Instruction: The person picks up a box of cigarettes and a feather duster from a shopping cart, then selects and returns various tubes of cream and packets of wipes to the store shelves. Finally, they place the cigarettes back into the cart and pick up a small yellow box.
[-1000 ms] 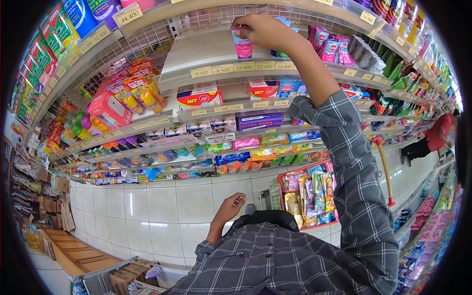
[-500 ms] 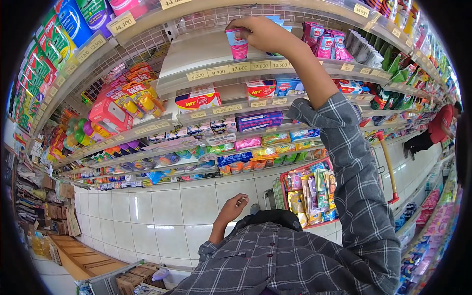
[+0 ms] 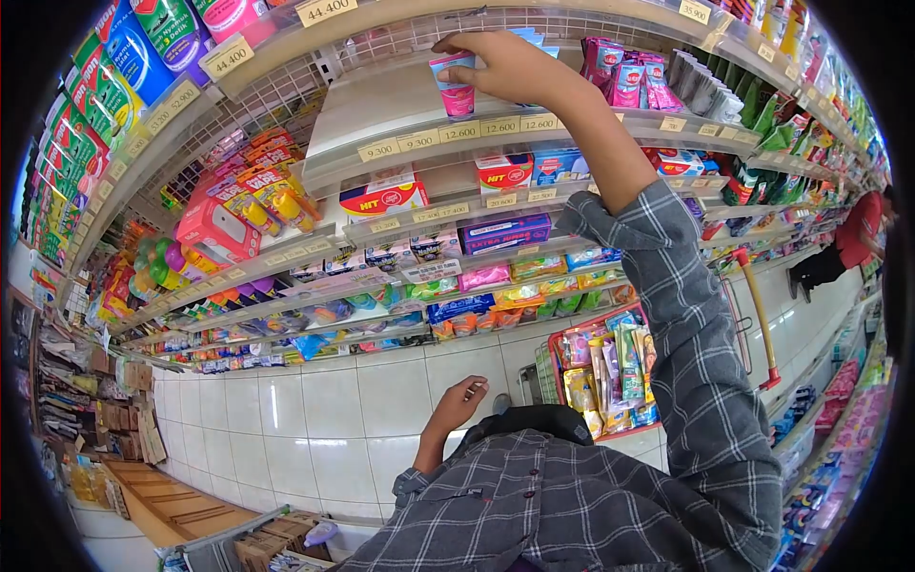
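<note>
Reaching up to the upper shelf (image 3: 362, 105), my right hand (image 3: 500, 65) grips a small pink and blue tube (image 3: 456, 95) from above, thumb on its front. The tube stands slightly tilted near the shelf's front edge. Behind this hand, more blue tubes (image 3: 536, 38) are partly hidden. Down by my body, my left hand (image 3: 459, 402) hangs over the tiled floor with its fingers loosely bent and nothing in it.
Pink sachets (image 3: 626, 84) stand to the right on that shelf. Boxes marked HIT (image 3: 383, 198) fill the shelf below. A loaded shopping basket (image 3: 548, 367) stands by my body, near a yellow-and-red handle (image 3: 758, 315). A person in red (image 3: 858, 234) is at far right.
The tube in my right hand has shifted slightly left and tilted a little. The view has moved slightly; my left hand stays low, empty.
</note>
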Motion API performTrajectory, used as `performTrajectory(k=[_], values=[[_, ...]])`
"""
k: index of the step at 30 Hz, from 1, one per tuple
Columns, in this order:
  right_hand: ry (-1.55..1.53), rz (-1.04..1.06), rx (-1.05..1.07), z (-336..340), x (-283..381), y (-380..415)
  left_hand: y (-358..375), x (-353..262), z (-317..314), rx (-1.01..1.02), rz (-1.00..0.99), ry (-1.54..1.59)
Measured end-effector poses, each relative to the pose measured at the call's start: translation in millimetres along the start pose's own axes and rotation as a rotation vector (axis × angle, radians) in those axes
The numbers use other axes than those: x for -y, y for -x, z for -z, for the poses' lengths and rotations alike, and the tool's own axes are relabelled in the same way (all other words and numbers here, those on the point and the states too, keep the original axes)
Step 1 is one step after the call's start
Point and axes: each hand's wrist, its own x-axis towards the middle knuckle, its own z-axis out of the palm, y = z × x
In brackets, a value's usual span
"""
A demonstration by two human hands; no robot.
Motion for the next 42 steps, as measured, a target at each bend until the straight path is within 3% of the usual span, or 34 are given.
performTrajectory(k=[3, 6, 8, 9, 11, 14, 15, 18, 19, 22, 23, 24, 26, 28, 30, 31, 34, 36, 38, 39, 41, 42], values=[[0.089, -0.025, -0.090, 11, 17, 21, -1, -2, 0, -0.001, -0.021, 0.021], [-0.094, 0.012, -0.469, 1, 63, 79, -8, -6, 6, 0.053, 0.011, 0.287], [-0.327, -0.081, -0.411, -22, 107, 135, -19, -33, 10, -0.032, 0.009, 0.777], [-0.492, -0.198, -0.298, -45, 132, 168, -25, -52, 10, -0.077, 0.015, 1.024], [-0.706, -0.127, 0.005, -102, 159, 226, -43, -87, 9, -0.006, -0.094, 1.417], [-0.538, -0.082, -0.055, -179, 153, 322, -80, -77, -23, 0.212, -0.132, 1.495], [-0.649, -0.187, -0.041, -174, 146, 338, -79, -73, -40, 0.363, -0.117, 1.558], [-0.217, -0.441, -0.001, -158, 115, 396, -65, -63, -69, 0.878, -0.045, 1.786], [-0.240, -0.602, -0.038, -153, 110, 422, -37, -116, -71, 0.368, 0.383, 1.521], [-0.155, -0.892, -0.094, -127, 83, 498, -26, -114, -71, 0.682, 0.265, 0.921], [-0.136, -1.033, -0.014, -112, 80, 525, -25, -111, -68, 0.746, 0.276, 0.834], [-0.119, -1.169, 0.070, -97, 81, 550, -27, -109, -66, 0.706, 0.256, 0.630], [-0.201, -1.498, -0.201, -66, 106, 571, -31, -102, -64, 0.598, 0.200, 0.230], [0.080, -1.593, -0.079, -64, 111, 625, -35, -69, -56, 0.520, 0.056, -0.151], [0.019, -1.556, -0.317, -56, 123, 648, -35, -62, -45, 0.505, -0.030, -0.490], [-0.016, -1.529, -0.430, -53, 125, 659, -35, -63, -42, 0.513, -0.011, -0.458], [0.044, -1.433, -0.225, -48, 116, 688, -30, -73, -45, 0.473, 0.070, -0.394], [-0.040, -1.415, -0.197, -36, 101, 689, -17, -94, -54, 0.357, 0.058, -0.509], [-0.111, -1.411, -0.199, -23, 74, 689, -2, -110, -70, 0.257, 0.076, -0.487], [-0.024, -1.279, -0.286, -19, 59, 693, 8, -117, -79, 0.231, 0.056, -0.415], [0.020, -1.206, -0.341, -16, 8, 711, 24, -134, -104, 0.169, 0.016, -0.270], [0.051, -1.225, -0.282, -7, -17, 715, 33, -144, -116, 0.181, -0.023, -0.247]])
